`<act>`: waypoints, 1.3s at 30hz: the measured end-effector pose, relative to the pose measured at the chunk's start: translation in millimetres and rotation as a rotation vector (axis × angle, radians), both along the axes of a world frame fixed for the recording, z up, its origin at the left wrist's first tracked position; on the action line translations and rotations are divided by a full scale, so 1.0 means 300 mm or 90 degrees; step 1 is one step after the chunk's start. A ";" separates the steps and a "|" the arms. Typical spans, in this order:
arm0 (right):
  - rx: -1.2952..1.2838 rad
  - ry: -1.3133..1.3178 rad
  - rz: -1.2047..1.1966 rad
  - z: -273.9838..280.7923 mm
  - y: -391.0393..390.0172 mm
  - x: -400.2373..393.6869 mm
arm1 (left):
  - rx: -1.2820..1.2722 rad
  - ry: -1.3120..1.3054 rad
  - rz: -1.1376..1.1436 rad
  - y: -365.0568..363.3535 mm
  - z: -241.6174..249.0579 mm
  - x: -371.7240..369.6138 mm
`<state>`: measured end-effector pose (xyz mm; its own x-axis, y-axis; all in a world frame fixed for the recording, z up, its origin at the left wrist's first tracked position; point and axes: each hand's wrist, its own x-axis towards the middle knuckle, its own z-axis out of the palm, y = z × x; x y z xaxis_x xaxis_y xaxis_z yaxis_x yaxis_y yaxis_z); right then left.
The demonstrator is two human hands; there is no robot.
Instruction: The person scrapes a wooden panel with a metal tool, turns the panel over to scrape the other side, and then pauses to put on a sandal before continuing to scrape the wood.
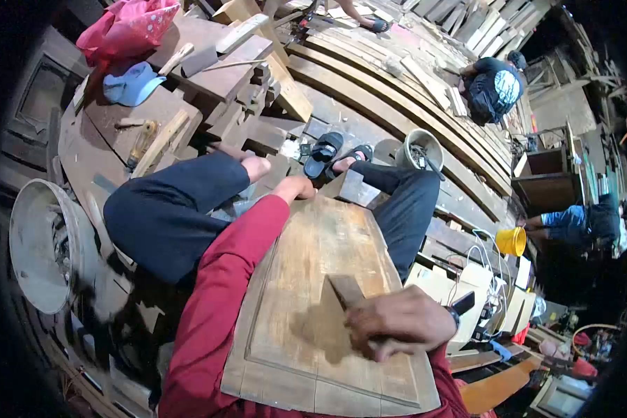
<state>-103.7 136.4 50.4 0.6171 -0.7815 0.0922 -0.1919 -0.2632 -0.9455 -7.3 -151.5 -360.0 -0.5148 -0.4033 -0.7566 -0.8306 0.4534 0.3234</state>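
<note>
A raised wooden panel [320, 258] with a bevelled border lies across my lap, its pale surface marked with darker patches. At its far edge, my left hand [296, 189] is closed over the corner; the fingertips are partly hidden. My right hand [397, 322] is on the near right part of the panel, fingers closed on a flat brown strip [346, 289]. The strip rests on or just over the wood, and I cannot make out whether it is a scraper or folded sandpaper.
Buckets stand left [49, 244] and ahead [423, 150]. A workbench [104, 125] carries a blue cap [134, 84] and a wood-handled tool [143, 143]. Long planks [397, 118] stretch ahead. One person [494, 87] crouches beyond; another is near a yellow bucket [511, 241]. Cables [491, 261] lie right.
</note>
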 end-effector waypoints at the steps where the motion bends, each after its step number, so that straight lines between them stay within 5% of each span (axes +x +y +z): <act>1: -0.008 -0.038 0.005 -0.005 -0.001 0.007 | 0.009 -0.014 0.005 0.018 -0.010 0.006; 3: -0.034 -0.104 0.003 -0.009 -0.013 0.011 | 0.009 -0.019 -0.012 0.035 0.045 0.022; 7: 0.075 0.091 -0.030 -0.032 -0.025 0.002 | -0.040 0.011 -0.031 0.043 0.094 0.017; 9: -0.054 -0.006 -0.020 -0.008 -0.005 0.012 | -0.022 0.020 -0.034 0.016 0.061 0.018; 12: -0.037 -0.017 -0.040 -0.028 -0.014 -0.001 | 0.000 0.022 -0.048 0.015 -0.031 0.011; 15: 0.014 0.048 -0.104 -0.053 -0.017 -0.026 | 0.013 0.050 -0.041 0.031 0.090 0.042; 19: -0.060 -0.030 -0.065 -0.010 0.037 -0.048 | 0.017 0.041 -0.066 0.013 0.052 0.028; 20: -0.020 -0.028 -0.071 -0.020 0.038 -0.053 | 0.018 0.046 -0.062 -0.025 -0.186 0.014; 22: 0.042 0.009 -0.114 -0.054 0.031 -0.068 | 0.024 0.058 -0.106 -0.018 -0.125 0.032; 24: 0.064 0.041 -0.173 -0.080 0.033 -0.073 | 0.001 0.046 -0.129 0.025 0.105 0.029; 32: 0.056 -0.008 -0.221 -0.111 0.028 -0.074 | 0.000 0.015 -0.139 -0.004 -0.072 0.023; 37: -0.028 -0.011 -0.119 -0.090 0.069 -0.036 | -0.013 0.014 -0.139 0.001 0.000 0.037; 38: -0.021 -0.028 -0.136 -0.106 0.061 -0.036 | -0.004 0.023 -0.119 -0.033 -0.157 0.045; 39: -0.019 -0.041 -0.150 -0.120 0.050 -0.040 | -0.009 0.023 -0.128 -0.030 -0.141 0.053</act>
<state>-115.9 151.4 14.5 0.4107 -0.8993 0.1504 -0.1908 -0.2461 -0.9503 8.6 -160.5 -402.2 -0.6125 -0.3011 -0.7309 -0.7112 0.6133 0.3434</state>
